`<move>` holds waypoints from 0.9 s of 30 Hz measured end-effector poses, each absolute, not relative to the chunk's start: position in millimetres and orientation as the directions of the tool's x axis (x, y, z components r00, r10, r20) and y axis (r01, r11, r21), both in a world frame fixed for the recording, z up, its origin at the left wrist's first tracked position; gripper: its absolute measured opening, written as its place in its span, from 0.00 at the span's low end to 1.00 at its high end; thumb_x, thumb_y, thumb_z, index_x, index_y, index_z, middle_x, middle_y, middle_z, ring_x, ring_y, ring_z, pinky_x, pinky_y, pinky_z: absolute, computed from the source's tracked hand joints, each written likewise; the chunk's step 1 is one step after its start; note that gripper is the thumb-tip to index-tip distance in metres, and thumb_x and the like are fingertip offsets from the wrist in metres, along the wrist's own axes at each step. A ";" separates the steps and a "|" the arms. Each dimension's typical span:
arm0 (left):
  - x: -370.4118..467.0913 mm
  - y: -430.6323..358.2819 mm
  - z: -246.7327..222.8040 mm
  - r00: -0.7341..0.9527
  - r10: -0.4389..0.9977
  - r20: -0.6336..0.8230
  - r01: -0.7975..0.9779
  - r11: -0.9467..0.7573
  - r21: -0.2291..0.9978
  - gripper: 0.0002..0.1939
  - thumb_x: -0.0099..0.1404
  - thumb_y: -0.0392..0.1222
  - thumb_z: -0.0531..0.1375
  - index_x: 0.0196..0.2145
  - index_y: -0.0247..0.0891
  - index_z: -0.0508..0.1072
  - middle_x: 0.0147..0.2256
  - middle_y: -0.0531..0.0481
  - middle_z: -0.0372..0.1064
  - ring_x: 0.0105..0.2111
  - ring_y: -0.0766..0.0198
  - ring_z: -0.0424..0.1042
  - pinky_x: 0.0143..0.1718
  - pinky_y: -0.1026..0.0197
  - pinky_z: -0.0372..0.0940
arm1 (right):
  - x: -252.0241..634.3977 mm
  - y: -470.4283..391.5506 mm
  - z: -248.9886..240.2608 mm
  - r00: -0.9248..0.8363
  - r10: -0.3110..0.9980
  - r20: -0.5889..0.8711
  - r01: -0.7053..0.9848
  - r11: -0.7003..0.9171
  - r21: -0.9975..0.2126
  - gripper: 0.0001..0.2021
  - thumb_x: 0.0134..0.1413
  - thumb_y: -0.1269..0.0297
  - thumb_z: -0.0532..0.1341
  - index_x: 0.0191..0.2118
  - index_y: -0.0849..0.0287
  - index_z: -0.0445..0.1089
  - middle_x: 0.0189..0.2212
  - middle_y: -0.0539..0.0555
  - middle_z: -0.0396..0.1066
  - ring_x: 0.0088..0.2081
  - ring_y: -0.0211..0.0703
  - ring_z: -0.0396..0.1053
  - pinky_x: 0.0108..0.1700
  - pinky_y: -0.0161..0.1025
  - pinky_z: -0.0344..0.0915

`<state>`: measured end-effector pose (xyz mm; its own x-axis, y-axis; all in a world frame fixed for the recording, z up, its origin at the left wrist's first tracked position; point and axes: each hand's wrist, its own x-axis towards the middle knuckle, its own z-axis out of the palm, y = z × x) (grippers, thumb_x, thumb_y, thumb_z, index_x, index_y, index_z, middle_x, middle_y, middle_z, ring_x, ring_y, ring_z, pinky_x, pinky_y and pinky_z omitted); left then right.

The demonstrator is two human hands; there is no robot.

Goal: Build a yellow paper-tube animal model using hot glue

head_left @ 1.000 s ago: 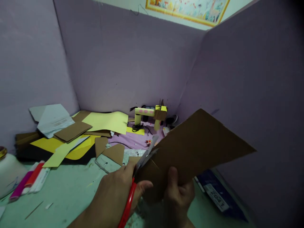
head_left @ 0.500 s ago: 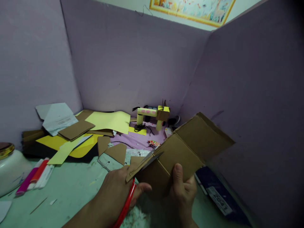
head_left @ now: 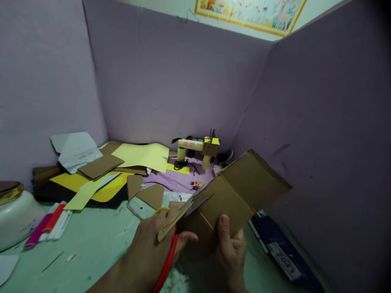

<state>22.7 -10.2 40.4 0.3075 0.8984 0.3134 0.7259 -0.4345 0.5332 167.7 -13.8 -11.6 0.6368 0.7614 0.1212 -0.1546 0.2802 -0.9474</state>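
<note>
My left hand point(head_left: 149, 244) is closed on red-handled scissors point(head_left: 167, 262), its thumb pointing right. The grey blades point(head_left: 198, 204) lie across the left edge of a folded brown cardboard piece point(head_left: 227, 199), and a narrow cardboard strip point(head_left: 172, 224) stands off beside them above my fingers. My right hand point(head_left: 230, 244) grips the same cardboard from below, thumb on its front face. Part of the cardboard's lower side is in shadow.
Paper sheets point(head_left: 142, 156) and cardboard scraps point(head_left: 151, 195) lie at back left. Markers point(head_left: 49, 224) and a white jar point(head_left: 18, 219) are left. A yellow paper giraffe point(head_left: 191, 145) stands behind; a dark blue case point(head_left: 282, 248) is right.
The cardboard and my right hand have shifted a little left and down. The scissors stay at the cardboard's left edge, and the view has turned slightly.
</note>
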 end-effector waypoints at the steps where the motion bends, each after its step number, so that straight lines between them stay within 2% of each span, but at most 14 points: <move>1: 22.0 -9.9 41.2 0.304 0.907 0.291 0.717 -0.419 0.557 0.12 0.64 0.48 0.52 0.34 0.38 0.70 0.28 0.47 0.72 0.26 0.59 0.71 0.22 0.62 0.62 | 168.3 -13.4 -11.3 0.615 0.779 0.119 -0.169 0.278 -0.946 0.25 0.49 0.50 0.62 0.49 0.63 0.66 0.41 0.59 0.74 0.44 0.49 0.71 0.49 0.46 0.64; 4: 18.5 -9.9 41.7 0.322 0.910 0.263 0.698 -0.416 0.583 0.15 0.64 0.51 0.51 0.34 0.38 0.69 0.28 0.47 0.71 0.24 0.60 0.70 0.21 0.62 0.61 | 169.2 -12.2 -12.9 0.588 0.800 0.120 -0.202 0.289 -0.936 0.26 0.49 0.50 0.62 0.50 0.62 0.66 0.38 0.58 0.75 0.44 0.51 0.71 0.49 0.46 0.65; 9: 14.4 -10.0 39.0 0.381 0.891 0.246 0.737 -0.454 0.501 0.16 0.64 0.55 0.52 0.35 0.39 0.70 0.29 0.49 0.71 0.27 0.59 0.71 0.25 0.60 0.61 | 171.8 -13.0 -21.9 0.581 0.810 0.080 -0.224 0.253 -0.941 0.30 0.47 0.48 0.63 0.52 0.62 0.64 0.43 0.60 0.73 0.43 0.50 0.71 0.46 0.45 0.66; 13: 15.2 -7.7 32.3 0.391 0.874 0.288 0.752 -0.484 0.448 0.18 0.65 0.56 0.50 0.38 0.40 0.69 0.28 0.49 0.72 0.26 0.58 0.72 0.24 0.59 0.61 | 175.0 -14.1 -24.8 0.604 0.793 0.078 -0.178 0.229 -0.957 0.28 0.46 0.47 0.63 0.48 0.63 0.66 0.41 0.60 0.74 0.42 0.50 0.71 0.44 0.44 0.67; 16: 15.9 -7.0 25.3 0.384 0.861 0.333 0.753 -0.501 0.427 0.18 0.66 0.55 0.49 0.36 0.39 0.69 0.27 0.48 0.73 0.26 0.57 0.73 0.23 0.60 0.61 | 174.6 -14.5 -20.9 0.605 0.791 0.091 -0.162 0.234 -0.959 0.27 0.45 0.46 0.63 0.45 0.64 0.66 0.38 0.60 0.75 0.39 0.51 0.72 0.42 0.43 0.68; 21: 17.8 -7.4 16.8 0.360 0.877 0.319 0.736 -0.477 0.481 0.20 0.65 0.57 0.48 0.31 0.38 0.67 0.24 0.48 0.72 0.23 0.57 0.73 0.23 0.58 0.61 | 170.4 -15.7 -11.7 0.606 0.791 0.087 -0.161 0.229 -0.960 0.28 0.46 0.45 0.62 0.46 0.64 0.65 0.37 0.60 0.75 0.37 0.50 0.73 0.39 0.42 0.69; 27: 17.4 -8.0 14.8 0.336 0.891 0.306 0.730 -0.452 0.513 0.16 0.66 0.52 0.49 0.29 0.39 0.65 0.21 0.49 0.72 0.21 0.57 0.73 0.21 0.60 0.60 | 169.5 -15.1 -9.0 0.623 0.777 0.093 -0.119 0.212 -0.970 0.26 0.46 0.45 0.62 0.42 0.63 0.65 0.36 0.60 0.75 0.39 0.52 0.73 0.39 0.43 0.69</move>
<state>17.4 -8.0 14.8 0.3362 0.8906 0.3063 0.7299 -0.4519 0.5129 169.5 -15.1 -9.0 0.6230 0.7767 0.0934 -0.1186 0.2118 -0.9701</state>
